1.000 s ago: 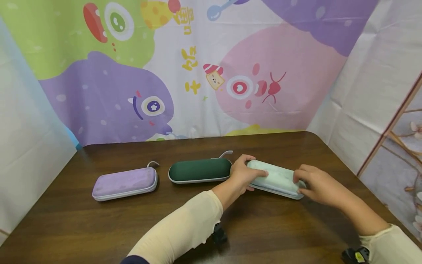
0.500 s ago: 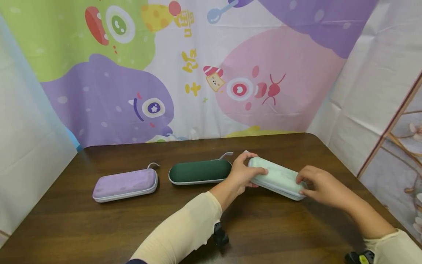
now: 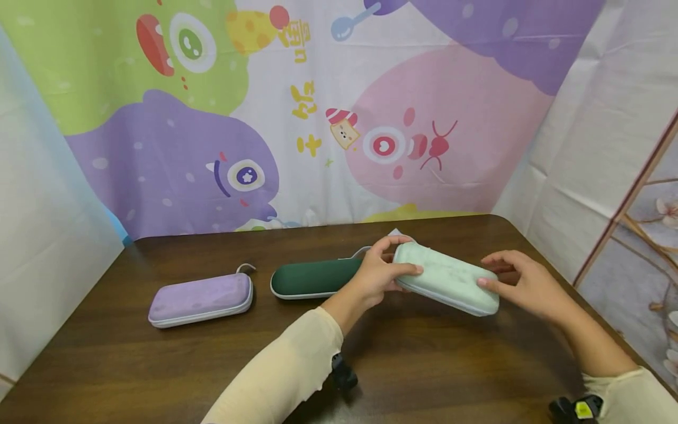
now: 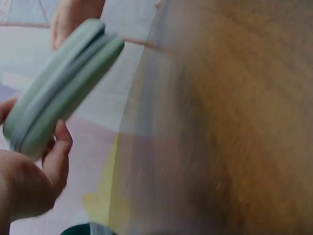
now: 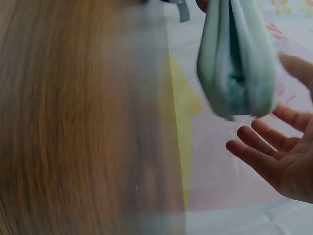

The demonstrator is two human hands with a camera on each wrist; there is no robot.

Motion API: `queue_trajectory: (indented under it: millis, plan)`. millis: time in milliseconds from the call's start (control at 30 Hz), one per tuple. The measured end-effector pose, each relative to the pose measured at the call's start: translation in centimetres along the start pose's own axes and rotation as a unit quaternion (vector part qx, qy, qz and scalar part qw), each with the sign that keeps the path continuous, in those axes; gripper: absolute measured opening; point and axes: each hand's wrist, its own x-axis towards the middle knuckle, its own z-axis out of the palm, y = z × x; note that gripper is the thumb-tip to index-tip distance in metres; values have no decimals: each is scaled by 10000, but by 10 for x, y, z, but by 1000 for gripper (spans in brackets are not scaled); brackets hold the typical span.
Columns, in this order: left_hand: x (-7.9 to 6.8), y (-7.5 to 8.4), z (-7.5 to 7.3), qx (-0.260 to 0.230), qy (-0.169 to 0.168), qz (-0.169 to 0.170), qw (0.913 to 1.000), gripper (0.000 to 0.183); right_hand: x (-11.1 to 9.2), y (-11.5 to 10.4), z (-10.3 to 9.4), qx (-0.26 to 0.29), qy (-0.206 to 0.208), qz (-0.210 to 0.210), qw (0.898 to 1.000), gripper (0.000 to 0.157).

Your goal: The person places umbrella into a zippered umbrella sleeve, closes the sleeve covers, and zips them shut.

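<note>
A mint-green zippered hard case (image 3: pixel 447 278) is held tilted above the table. My left hand (image 3: pixel 377 268) grips its left end, thumb across the top and fingers at the far side. The left wrist view shows that grip on the case (image 4: pixel 63 88) from below. At the other end my right hand (image 3: pixel 529 288) has its fingers spread. In the right wrist view these fingers (image 5: pixel 259 152) are apart from the case, and a dark gap runs between the halves of the case (image 5: pixel 237 63). Whether the right thumb touches its lid I cannot tell.
A dark green case (image 3: pixel 312 278) lies behind my left forearm, its right end hidden by the hand. Farther left on the brown wooden table (image 3: pixel 132 365) lies a purple case (image 3: pixel 201 298) with a grey strap. A cartoon-print curtain (image 3: pixel 318 176) hangs behind the table.
The mint-green case has risen off the table and tilted, moving with my left hand. My right hand's fingers have spread from their curled hold at its right end.
</note>
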Motion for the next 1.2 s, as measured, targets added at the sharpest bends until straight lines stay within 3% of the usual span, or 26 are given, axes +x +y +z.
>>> queue_trajectory:
  millis: [67, 167, 300, 400, 467, 533, 600, 700, 767, 833, 900, 1067, 1200]
  plan:
    - [0, 5, -5, -51, -293, 51, 9995, 53, 1, 0, -2, 725, -122, 302, 9968, 42]
    - [-1, 11, -12, -75, -727, 111, 9973, 54, 2, 5, -2, 1790, -638, 110, 9817, 44]
    - [0, 19, -22, -4, -1328, 131, 9911, 53, 3, 11, 1, 3184, -1804, -393, 9298, 50]
    - [1, 25, -29, 132, -1721, 161, 9849, 54, 4, 9, 7, 3879, -2428, -382, 8883, 51]
    - [1, 28, -33, 229, -1924, 218, 9808, 55, 5, 5, 13, 4101, -2627, -307, 8729, 51]
    - [3, 31, -37, 369, -2023, 270, 9783, 57, 6, -1, 17, 4238, -2696, -217, 8644, 50]
    - [3, 33, -41, 480, -2027, 306, 9776, 58, 6, -8, 22, 4278, -2593, -81, 8658, 48]
    - [4, 36, -46, 402, -1869, 283, 9811, 60, 5, -21, 29, 4237, -2206, 186, 8783, 45]
    - [5, 37, -47, 177, -1675, 291, 9853, 60, 4, -29, 32, 4216, -1863, 373, 8867, 43]
    - [6, 38, -47, -89, -1431, 327, 9891, 59, 3, -37, 36, 4304, -1527, 529, 8881, 41]
    - [7, 39, -45, -370, -1120, 358, 9924, 57, 3, -45, 40, 4510, -1217, 667, 8817, 39]
    - [5, 38, -36, -1153, -425, 247, 9921, 57, 1, -63, 48, 5210, -601, 901, 8467, 32]
    - [-1, 35, -27, -1492, -330, -170, 9881, 59, 2, -74, 52, 5413, -206, 1034, 8342, 30]
